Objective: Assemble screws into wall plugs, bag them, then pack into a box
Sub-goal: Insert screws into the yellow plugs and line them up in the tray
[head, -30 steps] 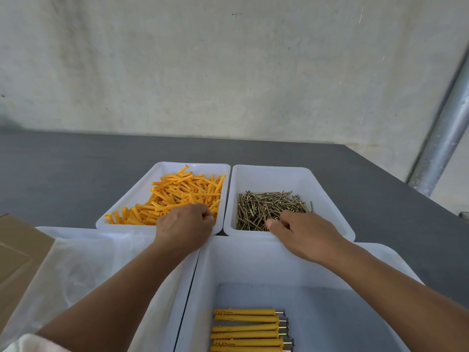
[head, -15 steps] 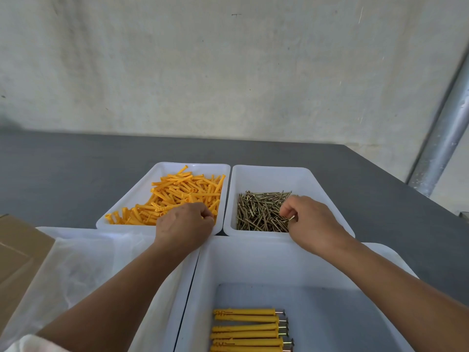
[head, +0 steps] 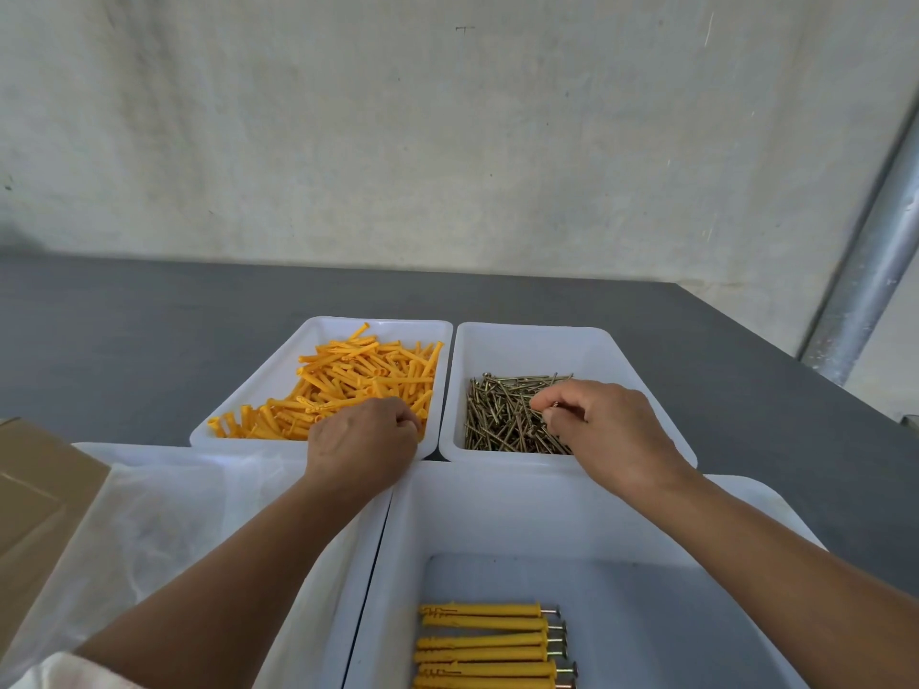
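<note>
The loose screws (head: 497, 415) lie in a heap in the far right tray (head: 547, 345), piled toward its near left part. The right hand (head: 611, 430) is over that heap with its fingers curled, thumb and forefinger pinching a single screw (head: 551, 405) just above the pile.

The orange wall plugs (head: 363, 375) fill the far left tray (head: 278, 370), which stands just beside the screw tray. The left hand (head: 363, 442) rests at the near edge of the plugs, knuckles up and fingers curled under. Whether it grips a plug cannot be told, since the fingertips are hidden.

Nearer, on the right, a deep white bin (head: 497, 509) holds a row of assembled plugs (head: 482, 643). They lie side by side with the screw heads sticking out to the right. To its left, touching it, a second white bin (head: 124, 447) holds thin clear plastic bags (head: 164, 514). A cardboard box (head: 35, 489) sits at the left edge of the view, overlapping that bin.

All of it stands on a dark grey table (head: 149, 315) against a pale wall (head: 447, 141). A metal pole (head: 865, 271) leans at the far right.
</note>
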Demonstrator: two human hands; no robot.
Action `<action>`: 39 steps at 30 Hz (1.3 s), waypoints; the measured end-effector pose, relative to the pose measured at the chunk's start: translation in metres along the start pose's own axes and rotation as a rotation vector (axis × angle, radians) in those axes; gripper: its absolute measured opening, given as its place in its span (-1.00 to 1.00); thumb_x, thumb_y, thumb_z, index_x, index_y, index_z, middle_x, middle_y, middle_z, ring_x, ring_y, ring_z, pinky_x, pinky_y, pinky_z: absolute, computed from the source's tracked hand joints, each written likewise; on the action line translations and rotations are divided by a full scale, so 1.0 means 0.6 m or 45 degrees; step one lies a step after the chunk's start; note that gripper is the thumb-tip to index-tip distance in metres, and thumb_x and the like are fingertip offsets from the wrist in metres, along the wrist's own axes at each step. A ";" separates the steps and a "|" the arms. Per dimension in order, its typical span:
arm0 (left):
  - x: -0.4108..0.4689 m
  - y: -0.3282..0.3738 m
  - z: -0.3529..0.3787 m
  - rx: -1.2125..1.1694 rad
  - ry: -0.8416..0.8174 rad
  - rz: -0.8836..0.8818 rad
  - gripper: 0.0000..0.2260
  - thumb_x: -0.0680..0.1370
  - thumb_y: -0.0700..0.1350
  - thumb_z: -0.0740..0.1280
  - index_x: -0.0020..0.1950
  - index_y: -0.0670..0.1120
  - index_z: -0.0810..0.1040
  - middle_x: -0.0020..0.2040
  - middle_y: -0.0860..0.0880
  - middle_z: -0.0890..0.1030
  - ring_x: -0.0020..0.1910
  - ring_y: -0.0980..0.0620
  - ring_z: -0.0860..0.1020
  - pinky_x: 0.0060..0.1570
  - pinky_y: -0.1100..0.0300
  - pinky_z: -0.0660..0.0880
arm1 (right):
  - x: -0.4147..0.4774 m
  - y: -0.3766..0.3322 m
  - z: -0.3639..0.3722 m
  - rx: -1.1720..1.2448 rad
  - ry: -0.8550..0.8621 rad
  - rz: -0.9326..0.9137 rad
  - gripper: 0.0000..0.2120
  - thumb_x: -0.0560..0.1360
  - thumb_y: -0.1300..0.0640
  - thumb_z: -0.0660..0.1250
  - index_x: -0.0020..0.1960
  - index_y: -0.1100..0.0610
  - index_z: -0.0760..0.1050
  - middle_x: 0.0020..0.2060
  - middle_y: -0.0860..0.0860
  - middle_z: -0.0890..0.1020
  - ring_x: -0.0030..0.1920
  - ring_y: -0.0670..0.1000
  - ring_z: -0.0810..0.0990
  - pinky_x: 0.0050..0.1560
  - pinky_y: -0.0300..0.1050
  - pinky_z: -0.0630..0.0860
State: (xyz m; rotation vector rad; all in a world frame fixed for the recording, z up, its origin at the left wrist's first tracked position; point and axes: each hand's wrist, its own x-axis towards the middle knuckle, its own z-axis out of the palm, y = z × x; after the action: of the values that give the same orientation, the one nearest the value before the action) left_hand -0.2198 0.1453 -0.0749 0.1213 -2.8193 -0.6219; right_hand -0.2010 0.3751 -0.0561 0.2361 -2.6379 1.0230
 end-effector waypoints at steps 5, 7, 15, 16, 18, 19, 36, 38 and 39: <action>-0.002 0.005 -0.008 -0.291 0.081 -0.026 -0.80 0.60 -0.09 0.19 -0.07 0.11 0.59 -0.28 0.11 0.56 -0.31 0.08 0.49 -0.32 0.22 0.36 | -0.001 -0.001 -0.001 0.076 -0.004 -0.006 -0.80 0.60 0.17 0.26 0.05 -0.05 0.62 -0.23 0.11 0.67 -0.15 0.12 0.63 -0.08 -0.07 0.56; -0.002 0.010 -0.012 -0.447 0.146 -0.006 -0.81 0.60 -0.10 0.21 -0.05 0.06 0.62 -0.32 0.11 0.56 -0.40 0.14 0.45 -0.42 0.26 0.30 | 0.000 0.001 -0.001 0.102 0.014 -0.017 -0.80 0.61 0.17 0.24 0.08 -0.04 0.60 -0.22 0.12 0.67 -0.15 0.13 0.64 -0.04 0.01 0.58; -0.011 0.033 -0.041 -0.941 0.385 0.140 -0.82 0.62 -0.06 0.23 -0.07 -0.05 0.60 -0.28 0.00 0.59 -0.39 0.24 0.45 -0.32 0.27 0.40 | 0.005 0.000 -0.006 0.177 0.133 -0.101 -0.76 0.65 0.10 0.14 0.20 -0.14 0.50 -0.17 0.01 0.55 -0.11 0.09 0.62 -0.07 0.15 0.61; -0.013 0.035 -0.042 -1.002 0.382 0.162 -0.83 0.63 -0.06 0.22 -0.05 -0.05 0.59 -0.23 -0.03 0.60 -0.37 0.24 0.44 -0.31 0.29 0.42 | 0.005 0.000 -0.006 0.169 0.145 -0.103 -0.75 0.65 0.08 0.13 0.21 -0.17 0.49 -0.14 -0.01 0.54 -0.10 0.07 0.62 -0.06 0.14 0.61; -0.019 0.041 -0.044 -1.069 0.370 0.228 -0.82 0.64 -0.06 0.20 -0.02 -0.09 0.56 -0.15 -0.07 0.62 -0.38 0.24 0.44 -0.37 0.39 0.40 | 0.006 -0.001 -0.008 0.194 0.158 -0.094 -0.73 0.65 0.05 0.12 0.23 -0.24 0.47 -0.09 -0.03 0.53 -0.14 0.03 0.64 -0.09 0.10 0.63; -0.022 0.044 -0.044 -1.077 0.364 0.253 -0.82 0.65 -0.05 0.19 -0.02 -0.09 0.54 -0.15 -0.04 0.63 -0.42 0.25 0.43 -0.42 0.43 0.37 | 0.005 -0.002 -0.009 0.217 0.156 -0.085 -0.72 0.66 0.04 0.12 0.24 -0.27 0.46 -0.08 -0.03 0.53 -0.20 0.01 0.66 -0.15 0.07 0.65; -0.036 0.052 -0.027 -0.986 -0.176 0.342 -0.89 0.56 -0.19 0.35 0.02 0.01 0.61 -0.35 -0.03 0.51 -0.39 0.16 0.53 -0.45 0.39 0.38 | -0.008 -0.027 -0.016 -0.373 -0.054 -0.308 -0.64 0.65 0.13 0.10 0.41 -0.10 0.30 -0.11 -0.09 0.62 -0.14 0.03 0.52 -0.06 -0.02 0.47; -0.036 0.053 -0.025 -0.980 -0.193 0.361 -0.87 0.55 -0.21 0.36 0.02 0.01 0.61 -0.39 0.02 0.52 -0.37 0.14 0.53 -0.44 0.39 0.38 | -0.010 -0.029 -0.018 -0.426 -0.019 -0.340 -0.76 0.65 0.09 0.12 0.25 -0.03 0.46 -0.15 -0.12 0.59 -0.13 0.00 0.50 -0.09 -0.07 0.43; -0.036 0.053 -0.025 -0.968 -0.195 0.371 -0.86 0.54 -0.21 0.36 0.02 0.01 0.61 -0.40 0.04 0.52 -0.37 0.14 0.53 -0.43 0.39 0.38 | -0.012 -0.030 -0.019 -0.449 -0.012 -0.358 -0.76 0.65 0.06 0.13 0.23 -0.05 0.50 -0.18 -0.11 0.57 -0.12 0.00 0.49 -0.10 -0.07 0.42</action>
State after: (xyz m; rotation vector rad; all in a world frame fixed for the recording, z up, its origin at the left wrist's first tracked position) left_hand -0.1959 0.1712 -0.0533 -0.4799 -2.4479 -1.6015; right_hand -0.1873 0.3702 -0.0393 0.5111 -2.6377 0.4600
